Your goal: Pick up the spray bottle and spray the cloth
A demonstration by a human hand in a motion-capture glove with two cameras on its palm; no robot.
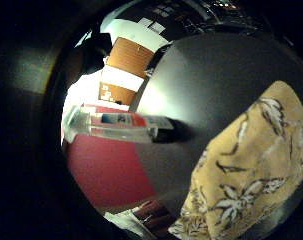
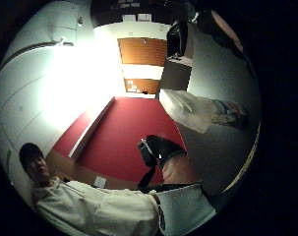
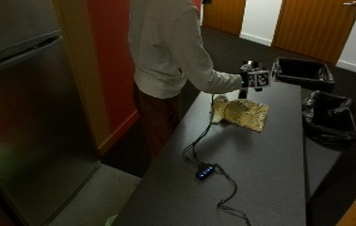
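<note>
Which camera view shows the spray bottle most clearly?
The little finger side palm view: the spray bottle lies on the dark table beside the cloth, label visible. The thumb side palm view shows it partly, near the edge. In the outside view I cannot make it out.

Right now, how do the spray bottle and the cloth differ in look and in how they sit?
The spray bottle is clear with a red and blue label; the cloth is yellow with a pale flower print. The spray bottle seems to stand up from the table; the cloth lies rumpled on it. Both rest on the same dark table, close together.
</note>
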